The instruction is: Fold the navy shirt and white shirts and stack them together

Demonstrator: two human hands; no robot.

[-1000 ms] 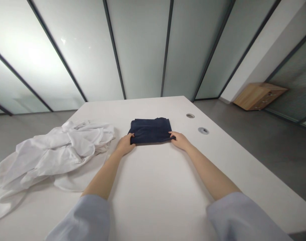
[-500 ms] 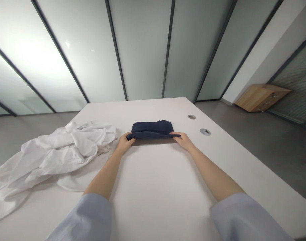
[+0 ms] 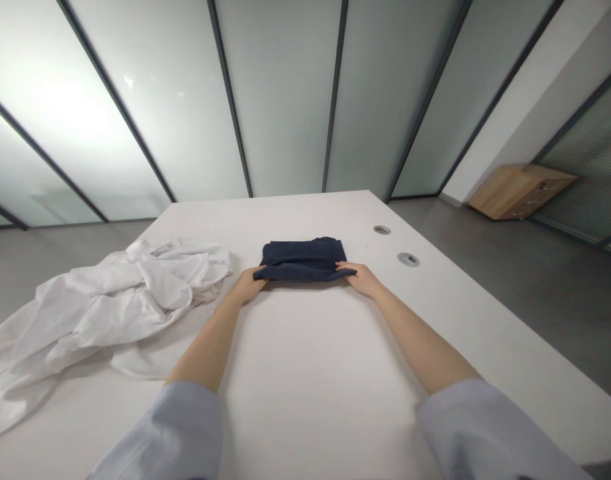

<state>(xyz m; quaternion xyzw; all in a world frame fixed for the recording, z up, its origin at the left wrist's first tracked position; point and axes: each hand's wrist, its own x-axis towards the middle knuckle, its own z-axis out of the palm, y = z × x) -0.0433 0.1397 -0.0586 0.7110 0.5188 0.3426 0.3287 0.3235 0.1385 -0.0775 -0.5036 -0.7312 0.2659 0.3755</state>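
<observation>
A folded navy cloth item (image 3: 305, 252) lies on the white table straight in front of me; its exact kind cannot be made out. Its near edge forms a flap between my hands. My left hand (image 3: 249, 285) grips the left corner of that flap, fingers closed on the fabric. At the opposite corner my right hand (image 3: 361, 279) pinches the flap, fingers on top and thumb hidden or partly under the cloth. To the left of my left hand lies a crumpled white cloth (image 3: 130, 300) with loose folds.
The white table (image 3: 315, 373) stretches ahead toward frosted glass panels (image 3: 285, 100). Two round cable grommets, a far one (image 3: 382, 230) and a near one (image 3: 408, 259), sit on its right side. A wooden cabinet (image 3: 520, 191) stands on the floor at the right.
The near flap of the navy cloth has dropped a little and shows more of its face toward me. Both hands keep hold of its corners, the right shifted slightly left.
</observation>
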